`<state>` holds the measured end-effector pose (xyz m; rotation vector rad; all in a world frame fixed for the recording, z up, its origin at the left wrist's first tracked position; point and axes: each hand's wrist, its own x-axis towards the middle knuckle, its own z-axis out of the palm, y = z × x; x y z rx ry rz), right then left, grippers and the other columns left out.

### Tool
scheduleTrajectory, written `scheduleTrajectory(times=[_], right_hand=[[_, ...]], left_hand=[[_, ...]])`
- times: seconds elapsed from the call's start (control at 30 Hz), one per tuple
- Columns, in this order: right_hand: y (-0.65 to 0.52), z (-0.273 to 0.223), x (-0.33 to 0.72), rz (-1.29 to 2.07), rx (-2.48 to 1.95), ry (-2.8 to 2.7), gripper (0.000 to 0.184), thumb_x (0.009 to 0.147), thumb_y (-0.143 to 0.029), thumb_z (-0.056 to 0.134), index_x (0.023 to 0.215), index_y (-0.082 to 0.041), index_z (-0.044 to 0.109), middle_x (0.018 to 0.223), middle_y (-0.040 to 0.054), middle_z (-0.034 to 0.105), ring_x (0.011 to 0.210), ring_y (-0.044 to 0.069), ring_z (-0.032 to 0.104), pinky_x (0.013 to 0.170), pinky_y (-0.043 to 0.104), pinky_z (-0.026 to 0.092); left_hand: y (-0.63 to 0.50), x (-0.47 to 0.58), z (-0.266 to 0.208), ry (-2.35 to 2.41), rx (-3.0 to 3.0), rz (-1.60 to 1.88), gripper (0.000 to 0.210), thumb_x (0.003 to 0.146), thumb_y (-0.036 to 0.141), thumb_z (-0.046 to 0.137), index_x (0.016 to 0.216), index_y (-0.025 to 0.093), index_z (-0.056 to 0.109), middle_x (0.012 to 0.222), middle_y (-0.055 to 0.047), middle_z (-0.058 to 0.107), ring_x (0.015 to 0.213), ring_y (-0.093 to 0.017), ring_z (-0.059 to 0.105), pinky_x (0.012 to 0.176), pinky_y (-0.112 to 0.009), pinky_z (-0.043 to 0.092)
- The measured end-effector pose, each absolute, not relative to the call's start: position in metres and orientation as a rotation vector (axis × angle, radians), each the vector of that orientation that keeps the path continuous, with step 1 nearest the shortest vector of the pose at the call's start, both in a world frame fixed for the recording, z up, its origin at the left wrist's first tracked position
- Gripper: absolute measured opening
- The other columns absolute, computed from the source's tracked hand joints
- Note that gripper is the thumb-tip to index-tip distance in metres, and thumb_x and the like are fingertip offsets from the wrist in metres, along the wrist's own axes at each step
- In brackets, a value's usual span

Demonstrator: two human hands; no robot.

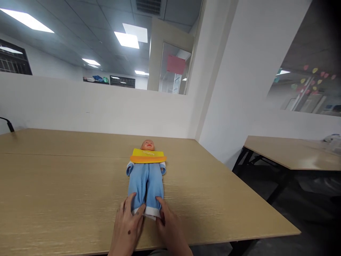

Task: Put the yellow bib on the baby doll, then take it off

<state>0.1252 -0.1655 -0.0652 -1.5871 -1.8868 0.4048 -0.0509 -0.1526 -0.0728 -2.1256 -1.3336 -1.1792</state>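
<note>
A baby doll [147, 145] lies on its back on the wooden table, head away from me and legs toward me. It wears blue trousers [146, 179] with white cuffs and blue sleeves. Across its chest is a yellow bib [148, 153] with an orange lower edge. My left hand [128, 222] grips the left trouser cuff, with index finger and thumb on either side of it. At the right cuff, my right hand [170, 227] holds the edge between thumb and index finger. Whatever is inside the trouser legs is hidden.
The table [71, 199] has its near edge just below my hands and its right edge running diagonally. A low white wall [106, 110] stands behind it. To the right, past a gap, is another table [282, 151]. A black cable [10, 125] shows at far left.
</note>
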Motion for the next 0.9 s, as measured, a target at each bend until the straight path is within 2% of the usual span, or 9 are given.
scheduleTrajectory(times=[0.13,0.27,0.47,0.6,0.73,0.83,0.9], right_hand=[[-0.166,-0.067,0.127,0.392,-1.613,-1.866,0.065,0.073,-0.007,0.044,0.137,-0.019,0.048,0.088,0.0048,0.067,0.079,0.017,0.063,0.084,0.03,0.049],[-0.166,-0.069,0.128,0.371,-1.601,-1.857,0.062,0.073,-0.008,0.045,0.135,-0.018,0.051,0.075,0.0022,0.063,0.069,0.017,0.059,0.077,0.029,0.049],[-0.164,-0.069,0.128,0.413,-1.575,-1.841,0.061,0.072,-0.011,0.046,0.132,-0.018,0.052,0.067,-0.001,0.056,0.062,0.015,0.053,0.066,0.026,0.044],[-0.164,-0.062,0.127,0.502,-1.608,-1.838,0.059,0.071,-0.014,0.051,0.13,-0.018,0.052,0.061,-0.0047,0.049,0.058,0.013,0.049,0.06,0.024,0.037],[-0.164,-0.056,0.125,0.553,-1.62,-1.831,0.059,0.072,-0.015,0.053,0.131,-0.018,0.052,0.059,-0.0061,0.046,0.057,0.012,0.048,0.06,0.024,0.034],[-0.164,-0.056,0.125,0.55,-1.625,-1.819,0.06,0.072,-0.013,0.052,0.132,-0.018,0.051,0.06,-0.006,0.046,0.058,0.012,0.048,0.059,0.024,0.033],[-0.164,-0.058,0.126,0.559,-1.621,-1.813,0.061,0.072,-0.012,0.051,0.133,-0.019,0.049,0.06,-0.0061,0.047,0.058,0.012,0.048,0.059,0.024,0.033]], left_hand=[[-0.155,-0.051,-0.077,-1.351,-2.155,-1.174,0.028,0.081,0.006,0.055,0.093,0.025,0.072,0.13,-0.014,0.048,0.108,-0.028,0.051,0.084,-0.045,0.052],[-0.156,-0.056,-0.083,-1.331,-2.236,-1.179,0.034,0.078,0.001,0.052,0.095,0.024,0.07,0.14,-0.014,0.041,0.12,-0.03,0.047,0.091,-0.046,0.051],[-0.154,-0.06,-0.086,-1.255,-2.285,-1.177,0.035,0.078,0.0,0.052,0.1,0.023,0.069,0.148,-0.015,0.031,0.128,-0.034,0.04,0.094,-0.048,0.049],[-0.157,-0.054,-0.076,-1.296,-2.261,-1.172,0.024,0.082,0.01,0.057,0.101,0.022,0.067,0.151,-0.017,0.024,0.13,-0.037,0.037,0.092,-0.052,0.049],[-0.16,-0.048,-0.07,-1.344,-2.249,-1.168,0.021,0.081,0.015,0.06,0.1,0.022,0.065,0.152,-0.016,0.022,0.132,-0.038,0.035,0.093,-0.054,0.047],[-0.16,-0.049,-0.074,-1.36,-2.254,-1.192,0.026,0.082,0.01,0.054,0.104,0.022,0.062,0.153,-0.016,0.022,0.132,-0.036,0.037,0.094,-0.052,0.047],[-0.159,-0.051,-0.078,-1.43,-2.247,-1.225,0.036,0.082,0.008,0.051,0.116,0.02,0.056,0.151,-0.019,0.024,0.132,-0.035,0.037,0.095,-0.05,0.047]])
